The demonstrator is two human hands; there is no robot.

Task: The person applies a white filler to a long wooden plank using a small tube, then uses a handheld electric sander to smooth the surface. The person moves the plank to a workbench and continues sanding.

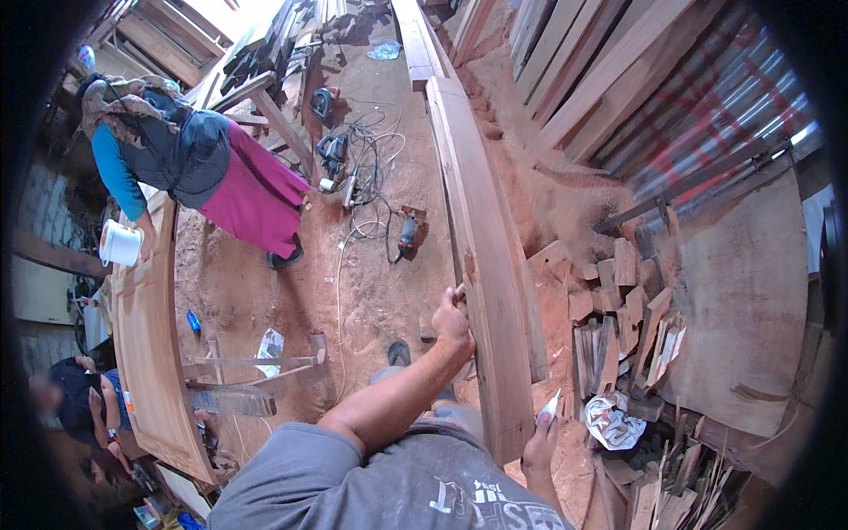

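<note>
Head view:
1. Right hand wraps a small white bottle with pointed nozzle beside the near end of a long, reddish-brown wooden beam; probably light, best held by its body.
2. Left hand curls at the beam's left edge; likely stiff, heavy, best gripped by both sides.
3. Beyond, a dark corded power tool lies on reddish ground.

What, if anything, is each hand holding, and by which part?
Right hand: small white bottle, held by its lower body, narrow tip free. Left hand: at the left edge of the long wooden beam; can't tell whether it grips it.
</note>
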